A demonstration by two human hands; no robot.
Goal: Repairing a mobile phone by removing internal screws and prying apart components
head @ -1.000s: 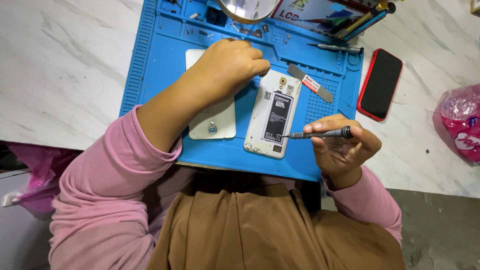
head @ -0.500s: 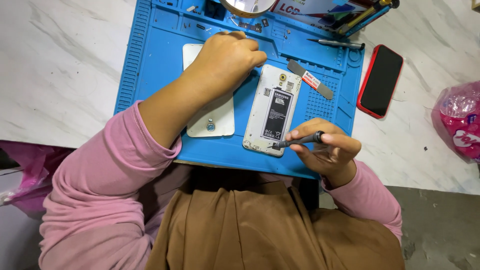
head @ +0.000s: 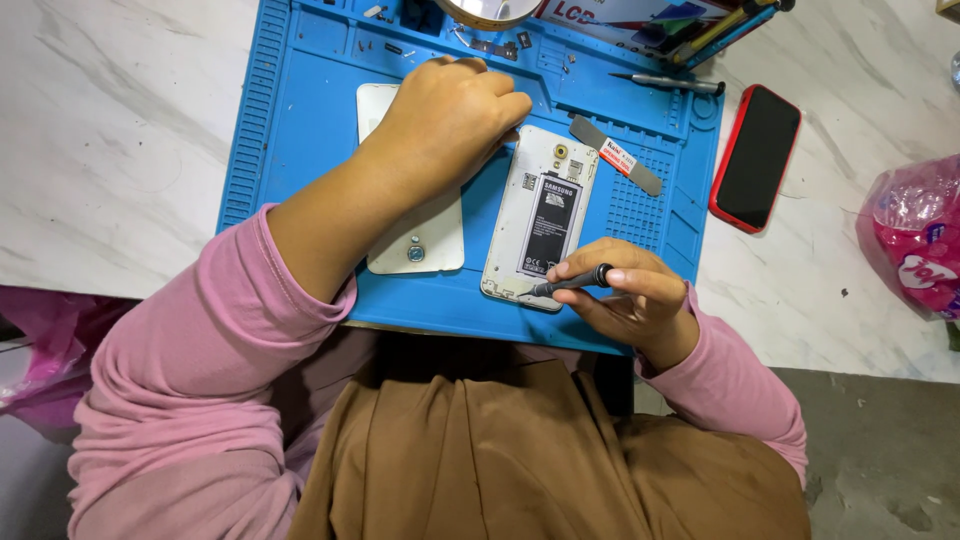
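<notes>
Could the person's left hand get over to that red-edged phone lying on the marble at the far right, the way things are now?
Probably not easily. The left hand rests at the top of the opened white phone, and the red-edged black phone lies off the blue mat, beyond the right hand holding the dark screwdriver.

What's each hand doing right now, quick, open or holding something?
Left hand: curled closed, resting on the top edge of the opened phone.
Right hand: closed on a small black screwdriver, tip at the phone's lower end.

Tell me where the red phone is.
The red phone lies screen-up on the marble table in the head view, just off the blue mat's right edge, beyond the right hand.
</notes>
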